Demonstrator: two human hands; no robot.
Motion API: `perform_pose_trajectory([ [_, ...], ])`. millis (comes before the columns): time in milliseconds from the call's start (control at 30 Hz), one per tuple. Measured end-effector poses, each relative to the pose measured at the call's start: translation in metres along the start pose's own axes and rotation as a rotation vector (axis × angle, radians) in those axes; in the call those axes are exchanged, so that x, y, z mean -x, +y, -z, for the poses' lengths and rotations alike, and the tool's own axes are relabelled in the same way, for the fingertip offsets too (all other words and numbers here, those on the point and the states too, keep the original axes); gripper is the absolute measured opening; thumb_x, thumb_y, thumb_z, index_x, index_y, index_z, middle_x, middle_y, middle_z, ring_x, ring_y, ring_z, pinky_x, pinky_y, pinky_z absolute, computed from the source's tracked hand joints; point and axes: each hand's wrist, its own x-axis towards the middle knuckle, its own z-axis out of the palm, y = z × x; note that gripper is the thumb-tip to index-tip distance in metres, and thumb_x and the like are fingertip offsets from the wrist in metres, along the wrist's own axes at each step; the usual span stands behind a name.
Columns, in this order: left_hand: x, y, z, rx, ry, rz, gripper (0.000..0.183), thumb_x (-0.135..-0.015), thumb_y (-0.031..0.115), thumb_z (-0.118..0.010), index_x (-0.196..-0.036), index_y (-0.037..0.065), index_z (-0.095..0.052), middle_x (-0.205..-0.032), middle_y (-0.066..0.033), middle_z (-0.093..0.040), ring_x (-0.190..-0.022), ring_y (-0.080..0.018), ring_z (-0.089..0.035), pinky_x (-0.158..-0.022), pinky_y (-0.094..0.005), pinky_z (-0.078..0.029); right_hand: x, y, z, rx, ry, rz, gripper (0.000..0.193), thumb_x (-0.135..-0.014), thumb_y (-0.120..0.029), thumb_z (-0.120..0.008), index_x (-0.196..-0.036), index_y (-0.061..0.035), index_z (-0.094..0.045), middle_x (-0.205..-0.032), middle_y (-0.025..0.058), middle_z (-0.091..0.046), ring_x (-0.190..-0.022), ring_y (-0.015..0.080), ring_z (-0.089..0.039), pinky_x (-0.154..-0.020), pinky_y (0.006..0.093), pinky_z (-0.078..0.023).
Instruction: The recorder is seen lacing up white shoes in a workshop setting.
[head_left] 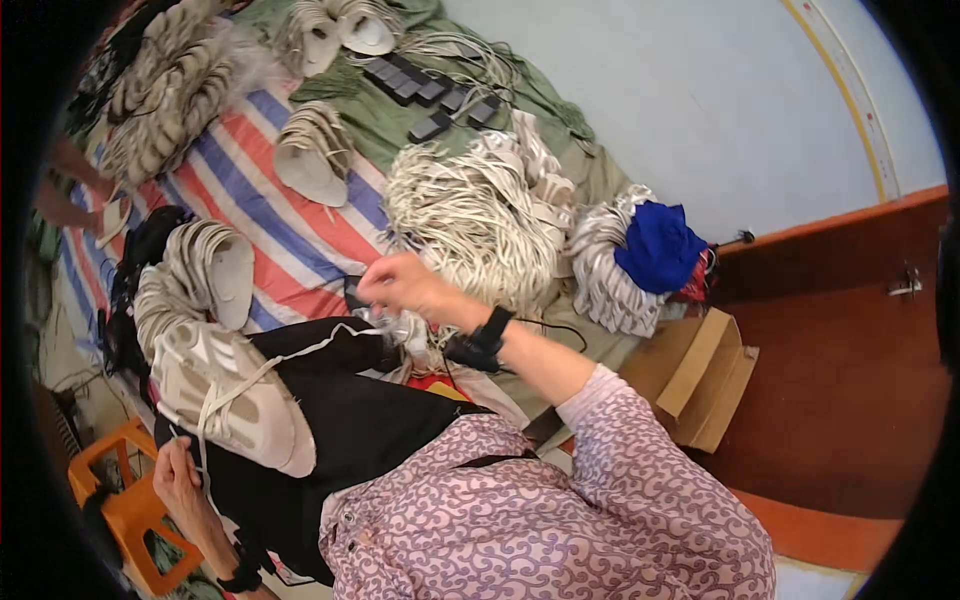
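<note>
A white and beige shoe upper (240,405) lies across my lap on black cloth, its toe toward me. White shoelace (318,345) is threaded through its eyelets, and one length stretches right toward my right hand (415,288). That hand is raised over the right side of the black cloth, its fingers pinched together at the lace's end, slightly blurred. My left hand (178,478) is beside the upper's left edge, fingers closed around the other length of lace, which hangs down there. Part of the left-hand grip is hidden.
Nested shoe uppers (312,155) stand on a striped sheet (270,185). Ahead lies a big heap of white laces (465,225). Black power adapters (430,90) are beyond it. At right are a blue cloth (660,248) and a cardboard box (705,380); an orange stool (140,515) stands left. Another person's hand (105,190) shows far left.
</note>
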Motion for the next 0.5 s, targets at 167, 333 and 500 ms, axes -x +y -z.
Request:
perform_pose_trajectory([
  [167, -0.006, -0.010, -0.003, -0.017, -0.015, 0.032, 0.025, -0.101, 0.026, -0.060, -0.096, 0.003, -0.068, -0.064, 0.0077, -0.042, -0.054, -0.0005, -0.033, -0.050, -0.0185, -0.019, 0.005, 0.016, -0.029, 0.032, -0.027, 0.052, 0.006, -0.085, -0.007, -0.072, -0.085, -0.0006, -0.071, -0.069, 0.0033, -0.067, -0.060, 0.0078, -0.063, -0.052, 0.0223, -0.048],
  [333, 0.012, 0.003, 0.000, -0.081, 0.031, -0.005, 0.024, -0.100, 0.028, -0.060, -0.098, 0.005, -0.067, -0.073, 0.0085, -0.047, -0.061, -0.0023, -0.036, -0.053, -0.0201, -0.024, -0.013, 0.002, -0.055, -0.005, -0.122, 0.241, 0.009, -0.085, -0.011, -0.071, -0.082, -0.0026, -0.074, -0.069, 0.0015, -0.068, -0.059, 0.0066, -0.061, -0.054, 0.0237, -0.049],
  [500, 0.015, 0.031, -0.045, -0.115, -0.014, 0.019, 0.024, -0.101, 0.023, -0.057, -0.103, 0.002, -0.068, -0.088, -0.0023, -0.068, -0.072, -0.0098, -0.066, -0.062, -0.0206, -0.048, -0.011, -0.057, -0.065, 0.124, -0.202, 0.190, 0.010, -0.088, -0.010, -0.073, -0.092, -0.0014, -0.074, -0.076, 0.0029, -0.070, -0.068, 0.0076, -0.065, -0.060, 0.0209, -0.050],
])
